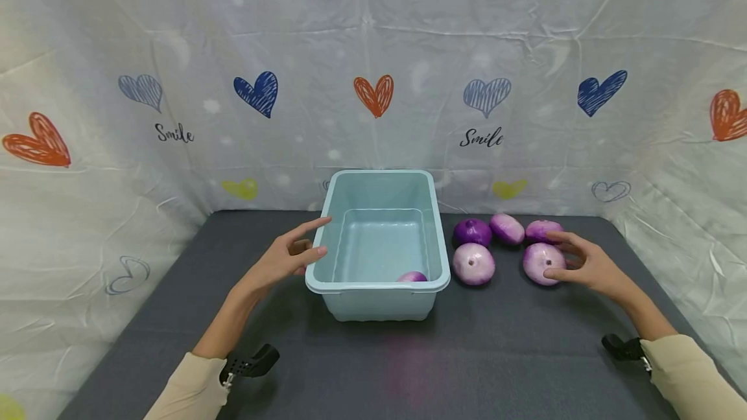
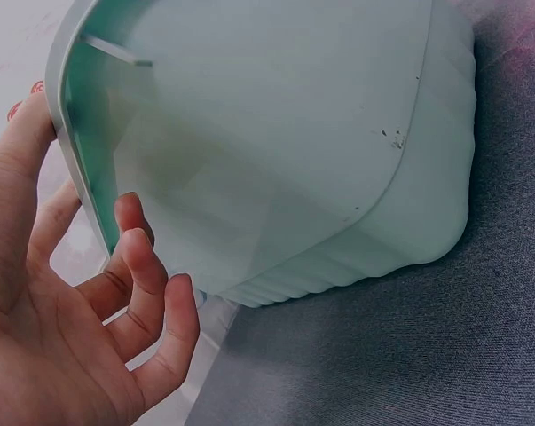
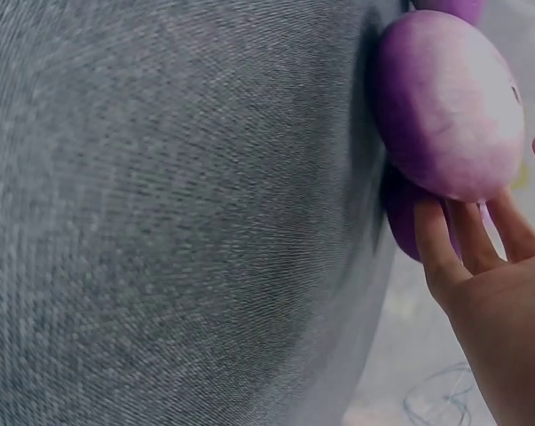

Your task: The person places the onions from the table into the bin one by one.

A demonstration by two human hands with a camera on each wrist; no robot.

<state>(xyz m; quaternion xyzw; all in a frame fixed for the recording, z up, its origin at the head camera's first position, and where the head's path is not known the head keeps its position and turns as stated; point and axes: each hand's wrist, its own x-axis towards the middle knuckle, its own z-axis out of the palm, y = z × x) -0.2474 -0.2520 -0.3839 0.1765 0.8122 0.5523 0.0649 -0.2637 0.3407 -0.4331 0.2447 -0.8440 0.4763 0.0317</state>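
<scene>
My left hand [image 1: 288, 255] rests at the left rim of a pale blue plastic bin [image 1: 378, 306], index finger and thumb over the edge. In the left wrist view its other fingers [image 2: 143, 293] curl loosely outside the bin wall. Inside the bin, near the front wall, lies a purple onion [image 1: 412, 276], partly hidden. My right hand [image 1: 592, 268] is at the front right onion [image 1: 537, 261], pale on top and purple at the side. In the right wrist view its fingertips meet that onion's side, while the thumb stands apart from it.
Behind the right hand's onion lies another purple onion [image 1: 539, 228]. Further left are a dark purple onion [image 1: 473, 232], a lighter one [image 1: 506, 229] and a pale one [image 1: 474, 264], just right of the bin. A heart-print curtain [image 1: 373, 141] backs the dark table [image 1: 373, 368].
</scene>
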